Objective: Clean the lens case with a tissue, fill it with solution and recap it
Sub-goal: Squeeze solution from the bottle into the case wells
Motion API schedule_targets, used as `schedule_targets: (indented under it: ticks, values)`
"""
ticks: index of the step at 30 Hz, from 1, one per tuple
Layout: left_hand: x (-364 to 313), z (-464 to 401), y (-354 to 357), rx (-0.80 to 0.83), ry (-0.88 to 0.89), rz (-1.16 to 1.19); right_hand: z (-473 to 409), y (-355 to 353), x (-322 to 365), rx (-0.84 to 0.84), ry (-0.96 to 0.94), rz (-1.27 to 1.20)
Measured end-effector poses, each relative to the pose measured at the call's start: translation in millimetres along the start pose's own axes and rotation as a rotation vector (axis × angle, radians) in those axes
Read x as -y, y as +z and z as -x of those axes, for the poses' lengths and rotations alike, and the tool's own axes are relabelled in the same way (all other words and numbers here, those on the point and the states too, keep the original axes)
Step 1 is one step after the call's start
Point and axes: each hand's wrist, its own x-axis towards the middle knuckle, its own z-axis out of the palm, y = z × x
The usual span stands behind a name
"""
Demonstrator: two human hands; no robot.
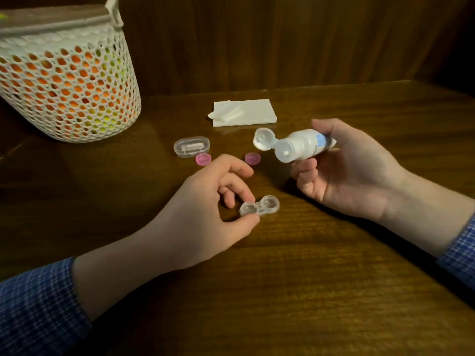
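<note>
L hand (205,201) low on table (308,278), thumb + finger pinching open lens case (259,206). R hand (344,170) raised, gripping bottle (298,146), flip-lid open, nozzle tilted left. Two pink caps (203,159) behind; bare wood near front edge.

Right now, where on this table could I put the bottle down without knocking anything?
Bare wood lies right of the right hand, and across the near table below the lens case, which the left hand pinches. It is crowded in the middle: two pink caps, the clear box and the tissue behind. The basket fills the far left.
</note>
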Motion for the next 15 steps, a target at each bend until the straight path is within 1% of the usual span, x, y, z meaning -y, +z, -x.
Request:
schedule_targets:
  ticks: [3,7,11,15]
  values:
    - [-2,-1,-1,-0.004,-0.024,0.008,-1,2,-1,-0.017,0.002,0.125]
    - [-2,-1,-1,-0.007,-0.060,0.034,-1,6,-3,-0.047,-0.047,0.284]
    - [-1,-1,-1,-0.013,-0.093,0.059,1,8,-8,-0.054,-0.146,0.417]
    - [0,-1,-1,0.003,-0.089,0.061,1,10,-16,-0.072,-0.267,0.571]
